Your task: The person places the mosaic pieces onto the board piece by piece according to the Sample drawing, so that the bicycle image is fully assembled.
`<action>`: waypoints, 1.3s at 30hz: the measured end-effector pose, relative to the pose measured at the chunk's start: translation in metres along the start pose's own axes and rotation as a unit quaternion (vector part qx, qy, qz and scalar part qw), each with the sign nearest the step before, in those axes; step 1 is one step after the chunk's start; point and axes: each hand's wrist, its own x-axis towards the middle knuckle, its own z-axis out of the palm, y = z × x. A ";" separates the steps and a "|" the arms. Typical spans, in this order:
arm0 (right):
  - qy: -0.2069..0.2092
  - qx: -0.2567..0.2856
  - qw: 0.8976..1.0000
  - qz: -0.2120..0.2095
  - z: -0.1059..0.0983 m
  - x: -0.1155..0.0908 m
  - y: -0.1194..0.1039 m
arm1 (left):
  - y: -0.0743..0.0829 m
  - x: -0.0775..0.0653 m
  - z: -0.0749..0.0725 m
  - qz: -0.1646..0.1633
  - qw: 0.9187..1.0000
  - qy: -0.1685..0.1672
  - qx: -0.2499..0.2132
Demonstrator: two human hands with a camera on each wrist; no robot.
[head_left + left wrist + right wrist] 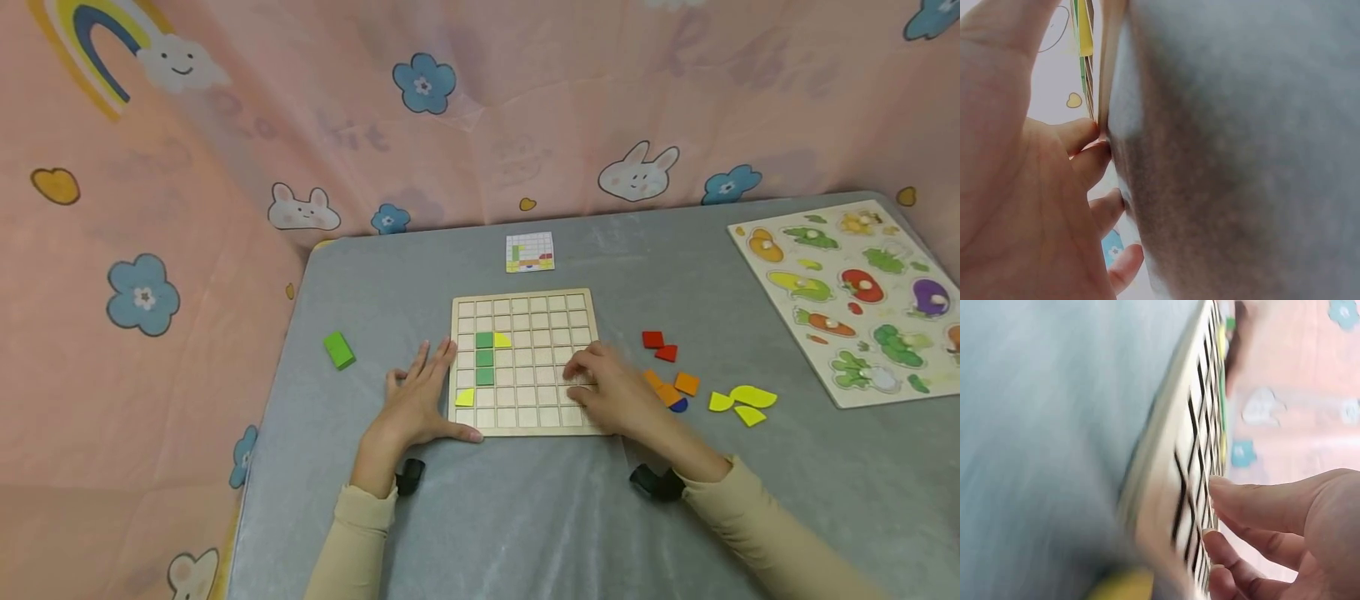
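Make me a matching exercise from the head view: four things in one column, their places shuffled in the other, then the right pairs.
Things
1. Left hand
2. Small pattern card
3. Green block
4. Vegetable puzzle

Places
A. Just beyond the far edge of the grid board
B. On the right side of the grey table, past the loose yellow pieces
C. On the table, left of both hands
D. At the grid board's left edge

Pairs: 1-D, 2-A, 3-C, 4-B

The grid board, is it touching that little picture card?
Apart: the head view shows gray cloth between the picture card and the far edge of the grid board.
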 end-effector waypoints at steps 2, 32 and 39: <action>0.002 0.007 1.000 0.010 -0.009 -0.008 0.010 | 0.000 0.000 0.000 0.001 1.000 0.000 0.000; 0.045 0.042 0.998 -0.012 -0.021 -0.011 0.011 | -0.001 0.001 0.000 -0.002 1.000 -0.002 0.004; 0.060 0.071 0.993 -0.078 0.004 0.012 -0.022 | -0.001 0.001 0.000 -0.005 1.000 -0.003 0.005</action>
